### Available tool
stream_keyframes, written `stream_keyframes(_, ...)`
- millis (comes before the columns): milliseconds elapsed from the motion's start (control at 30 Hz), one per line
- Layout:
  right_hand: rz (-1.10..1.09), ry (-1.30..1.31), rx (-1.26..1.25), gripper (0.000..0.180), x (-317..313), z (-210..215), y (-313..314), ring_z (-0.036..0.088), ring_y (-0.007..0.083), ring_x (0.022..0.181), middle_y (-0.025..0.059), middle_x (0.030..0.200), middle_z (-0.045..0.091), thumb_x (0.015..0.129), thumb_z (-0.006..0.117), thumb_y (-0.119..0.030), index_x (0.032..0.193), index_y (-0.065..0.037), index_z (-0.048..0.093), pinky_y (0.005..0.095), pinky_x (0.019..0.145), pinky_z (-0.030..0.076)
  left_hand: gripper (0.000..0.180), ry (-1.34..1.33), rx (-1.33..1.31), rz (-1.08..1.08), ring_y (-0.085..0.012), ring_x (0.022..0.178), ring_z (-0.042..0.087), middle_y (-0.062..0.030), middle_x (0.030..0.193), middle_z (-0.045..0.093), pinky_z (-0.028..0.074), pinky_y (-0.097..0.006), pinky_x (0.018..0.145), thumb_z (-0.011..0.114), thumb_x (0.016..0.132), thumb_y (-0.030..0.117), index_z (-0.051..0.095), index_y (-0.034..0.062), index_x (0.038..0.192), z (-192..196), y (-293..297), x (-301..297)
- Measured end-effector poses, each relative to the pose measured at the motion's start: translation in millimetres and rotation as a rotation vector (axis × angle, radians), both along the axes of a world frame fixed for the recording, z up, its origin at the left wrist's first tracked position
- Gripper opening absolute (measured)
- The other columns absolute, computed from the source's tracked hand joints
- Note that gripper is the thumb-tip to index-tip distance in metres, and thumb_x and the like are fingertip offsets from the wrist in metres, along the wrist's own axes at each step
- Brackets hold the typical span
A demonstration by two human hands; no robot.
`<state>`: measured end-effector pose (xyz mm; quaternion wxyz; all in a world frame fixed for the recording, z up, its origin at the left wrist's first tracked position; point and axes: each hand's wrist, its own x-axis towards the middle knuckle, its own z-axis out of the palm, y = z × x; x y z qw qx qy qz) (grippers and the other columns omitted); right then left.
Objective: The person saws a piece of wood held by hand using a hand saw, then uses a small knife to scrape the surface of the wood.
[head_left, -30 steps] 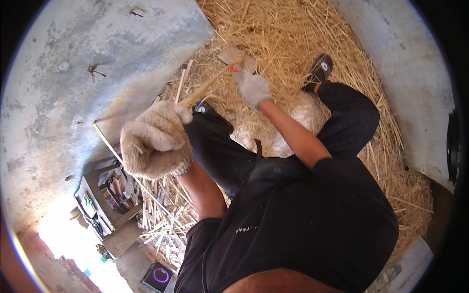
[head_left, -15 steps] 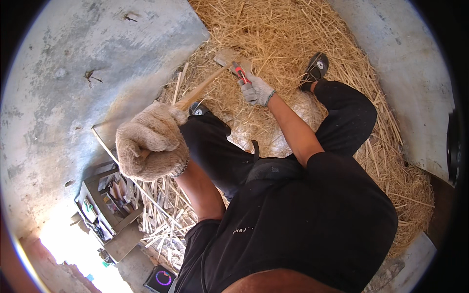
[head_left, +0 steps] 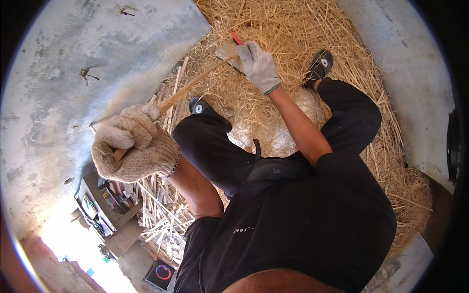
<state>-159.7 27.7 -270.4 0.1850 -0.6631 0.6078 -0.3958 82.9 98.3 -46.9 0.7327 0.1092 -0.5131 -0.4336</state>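
A long, narrow wooden strip slants between my two gloved hands. My left hand, in a thick beige knit glove, is closed round its near end, and a bit of the wood shows between the curled fingers. At the far end, my right hand, in a thin whitish glove, is closed on a red-and-black hand tool that looks like a utility knife. Its working end is hidden by the hand. A flat, pale block lies in the shavings beside the strip's far end.
Curly wood shavings cover the ground round my feet. Loose strips lie at lower left, beside a wooden box of small things. A black device with a lit ring sits below. Grey walls rise left and right.
My left hand has moved left and slightly down, with the strip. My right hand has moved up and a little right, turning so that its back shows and covers more of the tool.
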Motion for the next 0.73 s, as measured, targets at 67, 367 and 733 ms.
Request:
stream_keyframes(67, 0.031, -0.044, 0.033, 0.048, 15.5, 15.1, 9.9, 0.069, 0.0336, 0.078, 0.0234, 0.094, 0.068, 0.102, 0.046, -0.048, 0.13, -0.012, 0.062, 0.0449, 0.064, 0.053, 0.042, -0.048, -0.006, -0.039, -0.0276, 0.046, 0.053, -0.0137, 0.055, 0.053, 0.053, -0.05, 0.058, 0.035, 0.1, 0.028, 0.059, 0.0022, 0.078, 2.3, -5.3, 2.9)
stream_keyframes(367, -0.042, -0.558, 0.948, 0.056, -6.0, -142.6, -22.3, 0.051, 0.0228, 0.047, 0.0081, 0.064, 0.055, 0.105, 0.038, -0.055, 0.102, -0.004, 0.059, 0.0404, 0.043, 0.042, 0.04, -0.083, -0.034, -0.189, -0.0209, 0.043, 0.045, -0.0095, 0.051, 0.047, 0.048, -0.046, 0.055, 0.038, 0.1, 0.027, 0.057, 0.0062, 0.071, 15.2, -19.1, -12.1)
stream_keyframes(733, -0.066, -1.094, 0.83, 0.059, -10.3, -91.8, -22.3, 0.042, 0.0148, 0.035, -0.0043, 0.053, 0.049, 0.099, 0.052, -0.061, 0.114, -0.003, 0.055, 0.0314, 0.032, 0.034, 0.046, -0.08, 0.062, -0.081, -0.0236, 0.044, 0.046, -0.0106, 0.049, 0.047, 0.05, -0.05, 0.057, 0.039, 0.101, 0.036, 0.058, 0.0091, 0.07, 20.3, -23.4, -18.4)
